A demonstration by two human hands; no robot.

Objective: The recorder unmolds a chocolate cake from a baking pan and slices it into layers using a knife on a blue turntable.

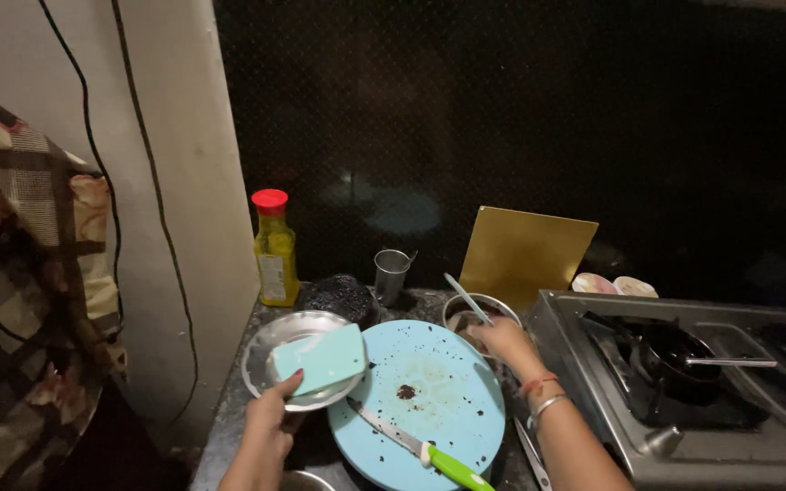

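Observation:
My left hand [270, 414] grips the near rim of a round steel plate [270, 341], which carries a pale green rectangular block [322, 358]. My right hand [505, 341] reaches to the far right edge of a round light-blue cutting board [429, 386], its fingers at a steel bowl [479, 311] with a spoon handle sticking out; I cannot tell whether it grips anything. A green-handled knife [416, 445] lies on the board's near side, with dark crumbs scattered over the board.
A yellow bottle with a red cap [275, 245] stands against the wall. A steel cup [391, 273], a dark lump [338, 295] and a leaning tan board [525, 255] sit behind. A gas stove [684, 382] with a dark pan fills the right. Patterned cloth [29, 273] hangs at left.

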